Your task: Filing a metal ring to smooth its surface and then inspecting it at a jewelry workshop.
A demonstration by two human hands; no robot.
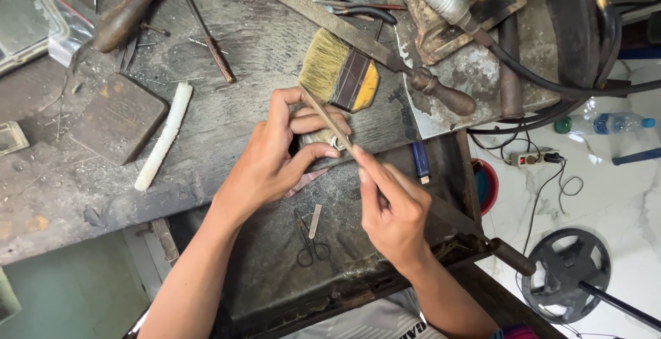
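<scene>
Pinching a small ring (336, 143), the left hand (275, 156) meets the right hand's (389, 208) thin file (327, 122).

Left hand (275, 156) curled with fingers pinched; right hand (392, 211) pinching too.

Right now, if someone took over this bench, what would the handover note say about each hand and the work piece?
Left hand: pinches a small metal piece at the bench edge.
Right hand: holds a thin file, laid across the piece.
Nearby: paintbrush just behind the hands, small scissors in the tray below, white stick to the left.
Done: piece gripped, file on it.
Left: cannot tell how far the filing has got.
</scene>
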